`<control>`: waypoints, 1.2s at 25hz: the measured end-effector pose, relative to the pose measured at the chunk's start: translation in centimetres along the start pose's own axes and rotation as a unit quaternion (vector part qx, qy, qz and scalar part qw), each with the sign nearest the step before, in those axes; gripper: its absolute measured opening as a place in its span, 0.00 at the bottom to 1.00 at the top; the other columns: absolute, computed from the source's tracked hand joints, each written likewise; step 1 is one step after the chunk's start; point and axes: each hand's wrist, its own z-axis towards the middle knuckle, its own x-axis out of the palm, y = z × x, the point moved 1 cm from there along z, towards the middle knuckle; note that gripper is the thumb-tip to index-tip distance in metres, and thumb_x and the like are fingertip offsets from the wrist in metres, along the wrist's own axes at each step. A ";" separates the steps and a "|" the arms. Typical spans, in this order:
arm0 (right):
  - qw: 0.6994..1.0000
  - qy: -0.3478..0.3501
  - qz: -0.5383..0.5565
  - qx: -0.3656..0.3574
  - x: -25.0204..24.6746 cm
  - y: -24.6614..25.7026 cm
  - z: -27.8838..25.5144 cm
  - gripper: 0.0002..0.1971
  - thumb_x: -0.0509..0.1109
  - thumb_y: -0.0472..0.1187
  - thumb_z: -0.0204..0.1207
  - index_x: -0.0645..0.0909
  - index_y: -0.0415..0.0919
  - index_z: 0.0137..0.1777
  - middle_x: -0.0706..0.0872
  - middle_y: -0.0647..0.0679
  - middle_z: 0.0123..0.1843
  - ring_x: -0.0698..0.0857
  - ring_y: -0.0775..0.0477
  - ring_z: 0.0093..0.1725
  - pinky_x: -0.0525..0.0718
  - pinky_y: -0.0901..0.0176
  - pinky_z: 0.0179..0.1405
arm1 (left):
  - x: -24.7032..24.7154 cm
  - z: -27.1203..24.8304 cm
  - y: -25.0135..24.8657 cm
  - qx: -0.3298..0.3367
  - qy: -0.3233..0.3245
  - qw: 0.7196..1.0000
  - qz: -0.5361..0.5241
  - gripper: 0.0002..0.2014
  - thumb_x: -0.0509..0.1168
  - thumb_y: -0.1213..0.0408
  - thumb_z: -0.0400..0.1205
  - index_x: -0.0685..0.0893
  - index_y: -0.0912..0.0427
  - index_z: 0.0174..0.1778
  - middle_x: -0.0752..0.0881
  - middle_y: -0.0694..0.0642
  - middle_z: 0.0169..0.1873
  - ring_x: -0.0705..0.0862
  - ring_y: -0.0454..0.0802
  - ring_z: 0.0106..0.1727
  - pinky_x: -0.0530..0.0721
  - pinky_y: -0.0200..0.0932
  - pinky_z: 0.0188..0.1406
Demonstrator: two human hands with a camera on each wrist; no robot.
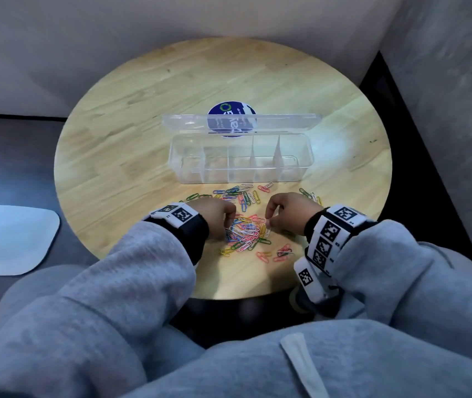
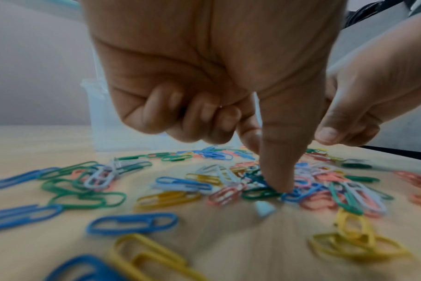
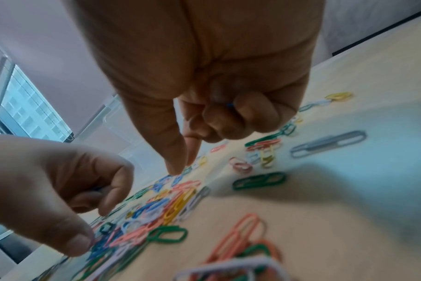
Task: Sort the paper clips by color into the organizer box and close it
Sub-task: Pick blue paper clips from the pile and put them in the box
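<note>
Clear plastic organizer box (image 1: 242, 165) sits near the middle of the round wooden table (image 1: 143, 90), long axis running left to right across the person's view, lid (image 1: 240, 122) flipped open and standing up along the far side. Thin dividers split it into compartments side by side, and from the head view I can't see any clips in them yet. A blue round sticker (image 1: 231, 116) shows through the lid.

The paper clips (image 1: 247, 229) are all still loose on the wood, a dense mixed heap of blue, green, yellow, pink and white between the box and the near table edge, pointing every which way, with strays fanning out to both sides.

Left hand (image 1: 214, 215) is down on the heap: thumb and index finger pointing into a cluster of blue clips, other fingers curled into the palm. Whether it actually has one pinched, can't tell. Right hand (image 1: 289, 212) hovers just beside it, thumb and index together, remaining fingers curled around a bit of blue.

Plenty of bare wood behind and left of the box; the near edge is close under the wrists.
</note>
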 end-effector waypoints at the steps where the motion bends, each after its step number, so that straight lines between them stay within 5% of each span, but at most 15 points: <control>1: 1.000 0.003 -0.008 -0.007 0.0 0.1 -0.1 0.09 0.73 0.38 0.71 0.78 0.50 0.34 0.77 0.57 0.29 0.77 0.53 0.31 0.72 0.64 0.27 | -0.1 0.0 0.2 -0.002 0.004 1.000 0.004 0.09 0.72 0.63 0.71 0.78 0.47 0.40 0.75 0.44 0.33 0.75 0.49 0.42 0.63 0.36 0.25; 7: 0.990 0.043 -0.112 -0.077 1.2 2.1 -0.4 0.09 0.69 0.40 0.74 0.83 0.52 0.51 0.71 0.57 0.29 0.73 0.56 0.28 0.69 0.68 0.23 | 0.2 0.4 0.6 -0.008 0.014 1.000 -0.017 0.09 0.74 0.60 0.70 0.79 0.47 0.36 0.75 0.44 0.31 0.75 0.47 0.41 0.67 0.39 0.29; 9: 0.988 0.042 -0.131 -0.073 1.2 2.1 -0.3 0.10 0.69 0.39 0.74 0.82 0.50 0.53 0.74 0.56 0.34 0.76 0.52 0.35 0.71 0.66 0.27 | 0.3 0.3 0.8 -0.005 -0.010 1.000 -0.022 0.10 0.75 0.60 0.69 0.78 0.48 0.36 0.76 0.45 0.33 0.75 0.49 0.42 0.67 0.40 0.30; 13: 0.991 0.032 -0.124 -0.049 1.2 1.6 0.0 0.09 0.72 0.41 0.72 0.83 0.47 0.52 0.77 0.54 0.41 0.76 0.49 0.45 0.73 0.63 0.42 | 0.1 0.1 0.7 0.018 -0.006 1.000 -0.015 0.08 0.74 0.60 0.70 0.82 0.46 0.39 0.74 0.44 0.30 0.75 0.48 0.41 0.66 0.38 0.28; 17: 0.992 0.024 -0.116 -0.049 1.0 1.6 -0.3 0.09 0.73 0.43 0.72 0.83 0.47 0.52 0.76 0.55 0.37 0.76 0.49 0.44 0.71 0.63 0.39 | 0.5 0.2 0.3 0.032 -0.001 0.999 -0.003 0.09 0.73 0.59 0.72 0.85 0.47 0.46 0.77 0.45 0.36 0.76 0.48 0.44 0.68 0.38 0.38; 23: 0.993 0.037 -0.108 -0.032 0.9 0.9 -0.1 0.07 0.72 0.41 0.73 0.86 0.42 0.50 0.81 0.52 0.43 0.78 0.51 0.45 0.72 0.65 0.30 | 0.8 0.4 0.5 0.009 -0.024 0.999 -0.034 0.05 0.72 0.58 0.72 0.88 0.48 0.44 0.79 0.43 0.35 0.77 0.46 0.44 0.72 0.38 0.41; 27: 0.997 0.032 -0.073 -0.004 0.6 -0.1 0.3 0.07 0.74 0.42 0.72 0.88 0.42 0.48 0.86 0.51 0.44 0.82 0.49 0.47 0.79 0.61 0.43 | 0.3 0.3 0.7 -0.017 -0.016 0.990 -0.138 0.02 0.73 0.58 0.74 0.87 0.49 0.40 0.80 0.43 0.32 0.79 0.45 0.38 0.74 0.37 0.34; 30: 0.999 0.029 -0.024 0.003 0.1 -0.5 0.1 0.03 0.74 0.42 0.72 0.87 0.44 0.43 0.82 0.55 0.33 0.80 0.51 0.40 0.74 0.65 0.32 | -0.6 0.1 1.1 -0.029 0.008 0.948 -0.316 0.08 0.71 0.64 0.76 0.81 0.51 0.33 0.80 0.47 0.29 0.76 0.45 0.30 0.75 0.36 0.30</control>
